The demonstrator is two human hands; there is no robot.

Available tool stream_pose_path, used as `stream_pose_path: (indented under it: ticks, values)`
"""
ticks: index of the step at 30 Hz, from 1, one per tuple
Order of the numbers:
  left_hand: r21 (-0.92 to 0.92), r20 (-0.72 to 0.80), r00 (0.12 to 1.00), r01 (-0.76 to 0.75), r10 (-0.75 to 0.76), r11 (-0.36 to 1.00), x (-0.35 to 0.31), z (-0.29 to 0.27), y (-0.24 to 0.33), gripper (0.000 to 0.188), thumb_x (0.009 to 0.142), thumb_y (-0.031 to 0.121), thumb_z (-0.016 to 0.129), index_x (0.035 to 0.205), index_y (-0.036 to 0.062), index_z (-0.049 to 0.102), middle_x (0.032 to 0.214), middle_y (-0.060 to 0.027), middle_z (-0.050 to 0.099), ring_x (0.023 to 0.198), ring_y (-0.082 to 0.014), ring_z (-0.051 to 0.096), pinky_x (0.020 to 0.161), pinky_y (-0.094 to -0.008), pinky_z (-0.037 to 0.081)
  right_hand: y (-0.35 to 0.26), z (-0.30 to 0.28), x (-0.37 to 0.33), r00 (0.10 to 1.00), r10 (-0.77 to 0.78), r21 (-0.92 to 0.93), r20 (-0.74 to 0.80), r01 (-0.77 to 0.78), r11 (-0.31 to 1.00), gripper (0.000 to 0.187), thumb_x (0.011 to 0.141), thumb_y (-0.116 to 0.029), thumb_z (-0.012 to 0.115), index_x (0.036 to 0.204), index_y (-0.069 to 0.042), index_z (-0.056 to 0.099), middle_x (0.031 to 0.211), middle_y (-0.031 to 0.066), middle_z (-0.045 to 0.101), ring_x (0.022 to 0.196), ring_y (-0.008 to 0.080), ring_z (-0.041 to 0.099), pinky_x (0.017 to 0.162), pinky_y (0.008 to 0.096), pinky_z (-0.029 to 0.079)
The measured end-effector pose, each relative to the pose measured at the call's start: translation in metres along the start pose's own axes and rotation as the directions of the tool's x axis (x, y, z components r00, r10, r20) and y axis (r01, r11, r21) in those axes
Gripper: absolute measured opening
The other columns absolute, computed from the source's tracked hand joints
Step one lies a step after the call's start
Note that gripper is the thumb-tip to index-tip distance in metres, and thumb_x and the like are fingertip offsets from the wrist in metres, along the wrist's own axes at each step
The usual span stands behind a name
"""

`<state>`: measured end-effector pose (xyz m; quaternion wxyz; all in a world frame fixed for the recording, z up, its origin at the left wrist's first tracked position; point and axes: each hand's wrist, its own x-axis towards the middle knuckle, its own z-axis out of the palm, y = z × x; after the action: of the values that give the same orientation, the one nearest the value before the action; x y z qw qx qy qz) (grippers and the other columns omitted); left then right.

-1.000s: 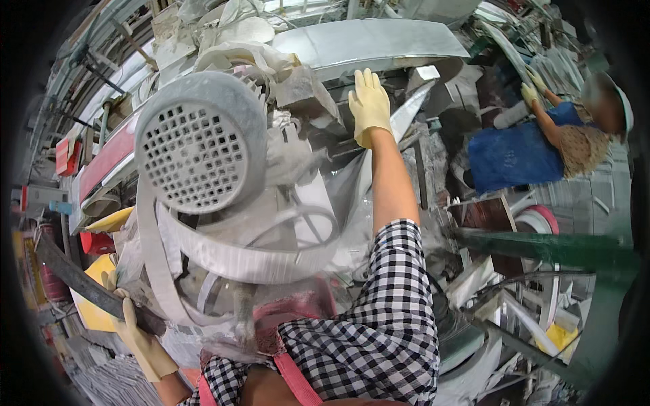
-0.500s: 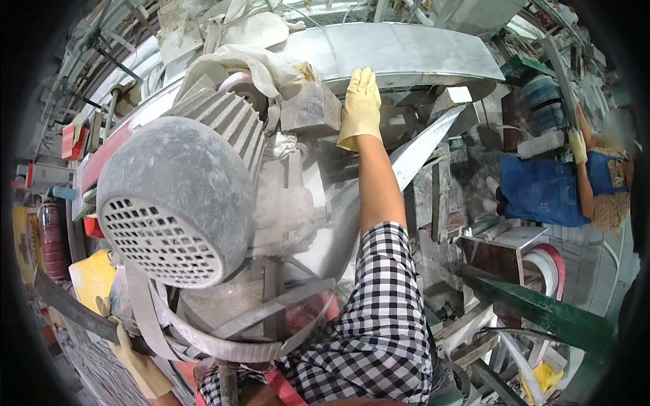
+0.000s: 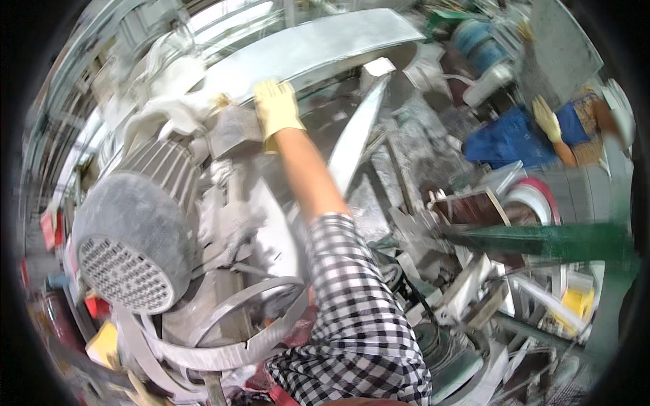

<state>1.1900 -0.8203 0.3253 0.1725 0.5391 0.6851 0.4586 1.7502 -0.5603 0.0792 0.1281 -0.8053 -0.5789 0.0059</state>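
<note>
I am resting my right hand point(image 3: 277, 111), fingers together, against the slab point(image 3: 325, 40) ahead; overpressing risks tipping. Left hand point(image 3: 142, 391): blurred, I cannot tell.

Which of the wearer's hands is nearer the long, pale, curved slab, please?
Right: the right hand is at the near edge of the slab; the left hand is farther away, at lower left.

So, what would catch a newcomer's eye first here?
Probably the bulky grey motor housing with its grid of holes, at left. Next, the person's cream-gloved right hand at the near edge of the pale slab up top. At right, a co-worker's blue apron stands out.
</note>
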Motion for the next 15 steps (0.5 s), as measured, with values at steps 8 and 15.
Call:
stream_pose_path:
  ticks: [8, 15]
  values:
    - [0.025, 0.029, 0.999, -0.044, 0.043, 0.999, -0.018, 0.028, 0.016, 0.042, 0.098, 0.014, 0.056, 0.135, -0.0056, 0.051, 0.151, -0.0173, 0.045, 0.137, -0.0254, 0.042, 0.116, -0.0404, 0.029, -0.013, 0.005, 0.003, 1.0, 0.017, -0.079, 0.022, -0.016, 0.997, 0.032, 0.098, -0.022, 0.045, 0.122, -0.02, 0.067, 0.127, -0.0011, 0.066, 0.126, 0.0167, 0.055, 0.113, 0.0483, 0.029]
    - [-0.057, 0.124, 0.989, -0.078, 0.085, 0.995, -0.015, 0.024, 0.012, 0.037, 0.098, 0.014, 0.055, 0.129, -0.0058, 0.054, 0.15, -0.0191, 0.046, 0.138, -0.027, 0.041, 0.117, -0.0412, 0.028, -0.008, -0.028, -0.059, 0.998, 0.033, -0.005, 0.062, -0.033, 0.999, 0.03, 0.096, -0.024, 0.048, 0.104, -0.02, 0.076, 0.11, 0.0043, 0.075, 0.109, 0.0199, 0.066, 0.109, 0.0492, 0.031]
